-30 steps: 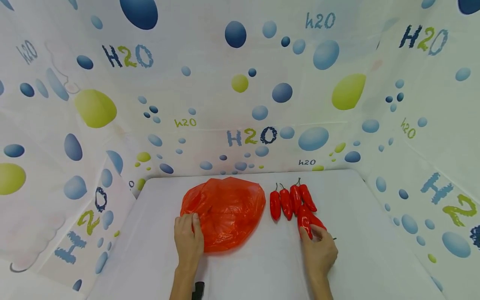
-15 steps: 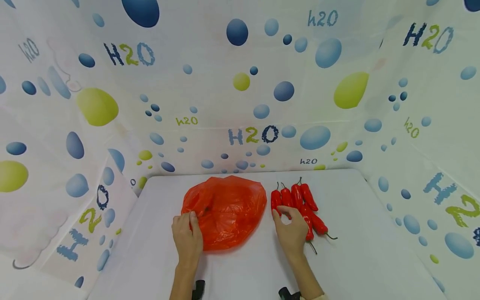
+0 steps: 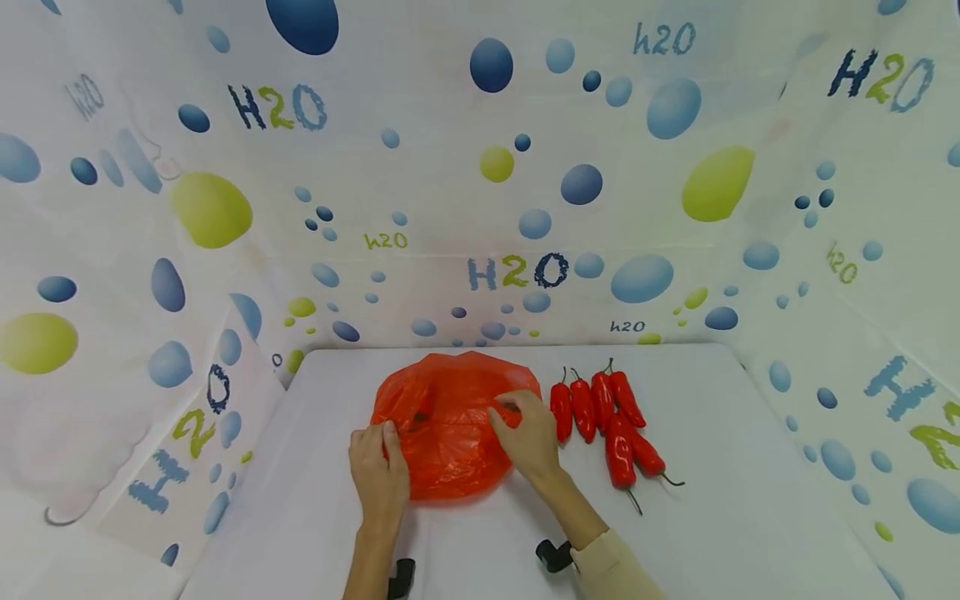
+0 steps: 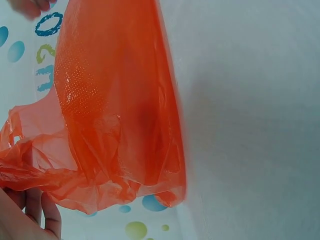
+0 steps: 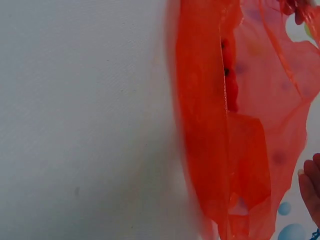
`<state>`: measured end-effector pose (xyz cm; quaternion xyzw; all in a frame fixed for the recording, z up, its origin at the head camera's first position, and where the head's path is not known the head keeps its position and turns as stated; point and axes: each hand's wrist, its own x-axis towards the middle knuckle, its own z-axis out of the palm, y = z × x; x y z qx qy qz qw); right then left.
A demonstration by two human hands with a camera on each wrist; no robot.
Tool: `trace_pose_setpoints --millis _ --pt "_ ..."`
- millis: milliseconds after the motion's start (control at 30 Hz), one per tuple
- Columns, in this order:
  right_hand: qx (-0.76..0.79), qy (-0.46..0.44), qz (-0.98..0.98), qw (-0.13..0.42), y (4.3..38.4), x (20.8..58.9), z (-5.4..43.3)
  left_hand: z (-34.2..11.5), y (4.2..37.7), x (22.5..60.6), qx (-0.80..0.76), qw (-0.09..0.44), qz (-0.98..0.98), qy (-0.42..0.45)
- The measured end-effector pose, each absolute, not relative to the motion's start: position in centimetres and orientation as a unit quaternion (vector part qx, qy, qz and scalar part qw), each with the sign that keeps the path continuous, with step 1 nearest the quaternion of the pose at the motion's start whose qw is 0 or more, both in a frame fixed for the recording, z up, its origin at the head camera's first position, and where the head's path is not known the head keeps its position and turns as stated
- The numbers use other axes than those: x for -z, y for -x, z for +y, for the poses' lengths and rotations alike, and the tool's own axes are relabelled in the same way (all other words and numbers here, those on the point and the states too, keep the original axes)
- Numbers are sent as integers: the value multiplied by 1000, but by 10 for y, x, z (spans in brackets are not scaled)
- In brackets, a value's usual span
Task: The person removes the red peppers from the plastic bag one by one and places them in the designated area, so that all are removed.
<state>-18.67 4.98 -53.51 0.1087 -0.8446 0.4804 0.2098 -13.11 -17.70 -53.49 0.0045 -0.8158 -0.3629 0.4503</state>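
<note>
A translucent red plastic bag [image 3: 457,467] lies on the table before me. My left hand [image 3: 380,471] grips its near-left edge; the left wrist view shows those fingers [image 4: 50,215] under the gathered plastic. Over the bag's right side is my right hand [image 3: 528,437], thumb and forefinger loosely curved with a gap between them and nothing held. Shiny red shapes [image 5: 230,85] show inside the bag's opening in the right wrist view. To the right of the bag lie several red chili peppers [image 3: 582,408] with green stems, two of them [image 3: 619,454] nearer to me.
The white table [image 3: 720,533] ends at the back against a white curtain [image 3: 420,167] with blue and green drops and H2O lettering. Small black devices [image 3: 553,556] sit at both wrists.
My right hand has let go of a chili pepper in the right-hand group and moved left, past the other peppers, to over the bag. The left hand stays on the bag's edge.
</note>
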Motion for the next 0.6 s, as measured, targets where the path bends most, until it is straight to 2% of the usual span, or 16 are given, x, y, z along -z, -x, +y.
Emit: trace_pose_setpoints --millis 367,600 --pt "-401 -187 -894 68 213 526 9 -177 130 534 367 448 -815 -9" --pt "-333 -208 -919 40 231 525 -14 -178 130 535 379 444 -812 -22"
